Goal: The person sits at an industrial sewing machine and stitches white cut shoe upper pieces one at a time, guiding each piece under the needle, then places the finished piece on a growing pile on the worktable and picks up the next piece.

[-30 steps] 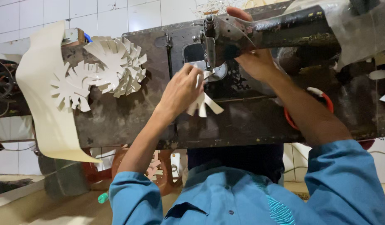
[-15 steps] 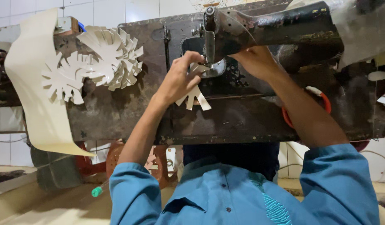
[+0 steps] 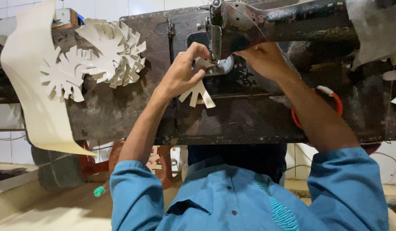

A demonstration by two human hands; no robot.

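Under the sewing machine head (image 3: 249,30), left hand (image 3: 181,75) pinches a white fringed cutout (image 3: 197,92), fingers narrowed; right hand (image 3: 264,60) curls against the machine, grip unclear.

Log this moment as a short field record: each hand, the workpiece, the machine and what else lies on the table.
left hand: presses the cream cut-out piece flat beside the needle
right hand: on the piece's far side, under the sewing machine arm
workpiece: fingered strips stick out toward the person
table: dark, worn
stack of cut-outs: left of the machine
cream sheet: hangs over the table's left edge
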